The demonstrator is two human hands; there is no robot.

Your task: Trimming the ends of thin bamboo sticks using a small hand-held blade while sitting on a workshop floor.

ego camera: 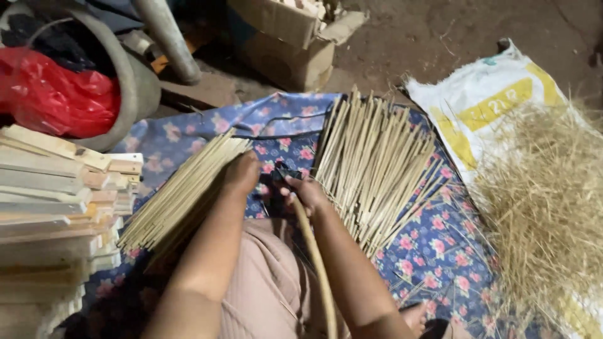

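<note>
My left hand (240, 172) rests on the end of a bundle of thin bamboo sticks (179, 194) that lies slanted on the floral blue cloth (282, 119). My right hand (306, 193) grips a small dark tool (286, 172) together with one long bamboo strip (317, 270) that runs down over my knee. To the right of that hand lies a second, fanned-out heap of bamboo sticks (374, 169).
Stacked wooden slats (56, 213) stand at the left. A red plastic bag (53, 94) sits in a grey tub behind them. A cardboard box (289, 41) is at the back. A white sack (496, 107) with a pile of thin shavings (546, 207) lies at the right.
</note>
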